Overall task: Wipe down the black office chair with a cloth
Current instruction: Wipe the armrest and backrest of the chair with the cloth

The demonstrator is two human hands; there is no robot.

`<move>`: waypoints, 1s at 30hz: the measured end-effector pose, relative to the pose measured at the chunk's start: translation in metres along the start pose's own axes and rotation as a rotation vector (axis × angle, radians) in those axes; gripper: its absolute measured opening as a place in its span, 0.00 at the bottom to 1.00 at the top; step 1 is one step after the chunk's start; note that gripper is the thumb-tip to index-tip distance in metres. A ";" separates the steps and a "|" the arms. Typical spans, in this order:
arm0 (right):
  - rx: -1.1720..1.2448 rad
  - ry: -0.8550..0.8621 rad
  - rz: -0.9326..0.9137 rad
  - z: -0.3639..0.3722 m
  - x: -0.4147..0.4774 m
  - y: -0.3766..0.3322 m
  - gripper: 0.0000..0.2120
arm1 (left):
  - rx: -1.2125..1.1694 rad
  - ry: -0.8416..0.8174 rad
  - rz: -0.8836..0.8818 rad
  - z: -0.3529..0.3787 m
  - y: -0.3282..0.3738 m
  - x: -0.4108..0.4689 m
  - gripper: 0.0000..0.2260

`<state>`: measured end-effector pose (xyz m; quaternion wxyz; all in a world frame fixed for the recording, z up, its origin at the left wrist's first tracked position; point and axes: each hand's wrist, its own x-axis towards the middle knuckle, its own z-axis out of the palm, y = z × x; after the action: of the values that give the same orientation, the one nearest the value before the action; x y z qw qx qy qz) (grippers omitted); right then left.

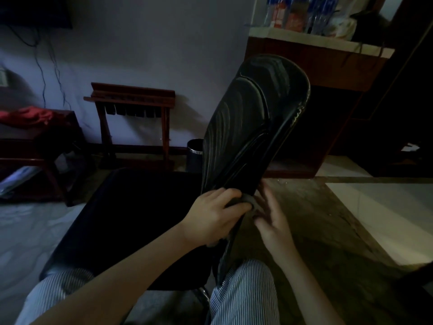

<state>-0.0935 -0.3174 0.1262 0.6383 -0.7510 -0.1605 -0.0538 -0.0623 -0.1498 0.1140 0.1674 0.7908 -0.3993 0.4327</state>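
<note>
Light dim, detail limited. Far left of frame: dark low table [46,137] with red fabric [28,116] heaped on its top. Right of it, against the wall, a wooden rack [133,97]; a small dark bin [194,153] stands on the floor just beside the rack's right leg. Centre: black office chair [234,137], its seat [131,219] filling the lower middle and its backrest [255,102] rising tilted toward the upper right. Left forearm enters from the bottom left and runs diagonally up to the base of the backrest. Left hand [210,214] lies knuckles up, fingers curled round a grey cloth [246,200] and pressing it against the lower end of the backrest. Right forearm comes up from the bottom right, closer to vertical. Right hand [271,216] has fingers straight and spread, not gripping; its fingertips touch the right side of the cloth at the backrest's edge, somewhat blurred. Striped trousers [243,292] show at the bottom, one knee on each side of the chair's lower frame. Upper right: a pale-topped shelf [316,41] carrying plastic bottles [302,12].
</note>
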 end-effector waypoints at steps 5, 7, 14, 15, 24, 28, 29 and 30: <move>0.124 0.006 0.002 0.001 0.004 0.000 0.33 | 0.025 0.151 0.067 -0.024 -0.004 0.046 0.08; 0.137 0.027 0.006 0.003 0.003 0.002 0.31 | 0.103 0.104 0.202 -0.022 -0.008 0.056 0.09; 0.122 0.010 0.010 0.002 0.000 0.008 0.32 | 0.086 0.066 0.123 0.006 -0.009 0.015 0.07; 0.124 0.005 0.008 0.002 0.000 0.009 0.33 | 0.086 0.048 0.118 0.011 -0.009 0.002 0.07; 0.065 0.038 -0.003 0.006 0.004 0.021 0.35 | 0.114 -0.114 0.167 0.022 -0.002 -0.038 0.08; 0.092 0.122 0.048 0.008 0.001 0.030 0.33 | 0.095 0.069 0.095 0.001 -0.005 -0.004 0.07; 0.100 0.168 0.084 0.009 -0.002 0.035 0.32 | 0.097 0.088 0.088 -0.003 -0.006 0.005 0.08; 0.098 0.196 0.120 0.010 -0.006 0.040 0.31 | 0.105 0.089 0.092 -0.003 -0.007 0.011 0.09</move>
<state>-0.0879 -0.3138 0.0853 0.6888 -0.7183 -0.0544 -0.0809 -0.0552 -0.1485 0.1249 0.1232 0.7592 -0.4043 0.4950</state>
